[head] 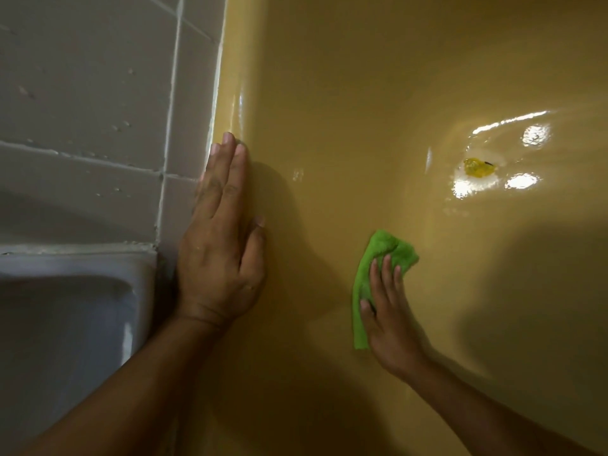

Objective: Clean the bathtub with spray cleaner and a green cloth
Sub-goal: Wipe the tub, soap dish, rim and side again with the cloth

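Mid-wipe, my right grip (391, 324) pressed the cloth (388, 245) flat-fingered on the tub (362, 93) at 5 o'clock, left grip (220, 251) braced flat and empty at 9; next, I judged, a sweep toward 2 o'clock.

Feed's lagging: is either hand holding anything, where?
Nothing gripped: right hand presses flat on the green cloth, over its lower half; left hand rests on bathtub rim.

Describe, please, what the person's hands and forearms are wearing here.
The left hand and right hand are bare: no gloves, rings or watch show. The left forearm and right forearm are uncovered to the picture's edge, with no sleeve in view.
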`<state>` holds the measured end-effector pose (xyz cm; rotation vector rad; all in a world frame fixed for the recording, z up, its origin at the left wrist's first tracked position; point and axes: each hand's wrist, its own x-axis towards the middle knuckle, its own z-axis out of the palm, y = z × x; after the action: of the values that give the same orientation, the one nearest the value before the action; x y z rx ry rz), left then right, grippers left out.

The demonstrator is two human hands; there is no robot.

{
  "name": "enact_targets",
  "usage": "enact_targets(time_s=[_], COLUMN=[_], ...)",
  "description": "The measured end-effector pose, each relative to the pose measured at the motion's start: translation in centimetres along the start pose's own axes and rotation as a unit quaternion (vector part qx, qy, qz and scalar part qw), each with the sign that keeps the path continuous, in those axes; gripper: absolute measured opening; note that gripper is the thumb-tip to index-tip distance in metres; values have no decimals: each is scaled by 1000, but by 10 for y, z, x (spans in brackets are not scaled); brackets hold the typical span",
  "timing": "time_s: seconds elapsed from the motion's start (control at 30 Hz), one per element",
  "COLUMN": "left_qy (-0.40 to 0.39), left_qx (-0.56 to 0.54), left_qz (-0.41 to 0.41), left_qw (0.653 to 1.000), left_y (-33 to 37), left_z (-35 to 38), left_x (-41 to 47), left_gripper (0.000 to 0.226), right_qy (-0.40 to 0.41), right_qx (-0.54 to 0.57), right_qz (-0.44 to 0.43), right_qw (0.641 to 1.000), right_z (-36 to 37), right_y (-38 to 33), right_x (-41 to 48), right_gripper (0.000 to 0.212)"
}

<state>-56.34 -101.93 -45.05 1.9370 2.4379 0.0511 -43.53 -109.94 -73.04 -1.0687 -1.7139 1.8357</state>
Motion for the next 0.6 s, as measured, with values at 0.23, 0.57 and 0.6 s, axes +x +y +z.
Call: enact_targets(time_s=[0.23, 0.57, 0.6], left_qy=[14, 22, 21], left_qx=[-5, -16, -17], left_qz=[-5, -9, -11], left_qw=[1000, 1000, 1000], left_y=[1, 2, 2], left_z=[0, 0, 0], left_x=[3, 9, 9], left_gripper=[65, 62, 63], right_qy=[-62, 8, 12], right_qx=[19, -74, -78], right_qz=[-103, -260, -262], right_qw=[993, 963, 962], right_z=[0, -50, -55], right_y=[-59, -137, -140], right_x=[-20, 86, 98], right_gripper=[67, 66, 65])
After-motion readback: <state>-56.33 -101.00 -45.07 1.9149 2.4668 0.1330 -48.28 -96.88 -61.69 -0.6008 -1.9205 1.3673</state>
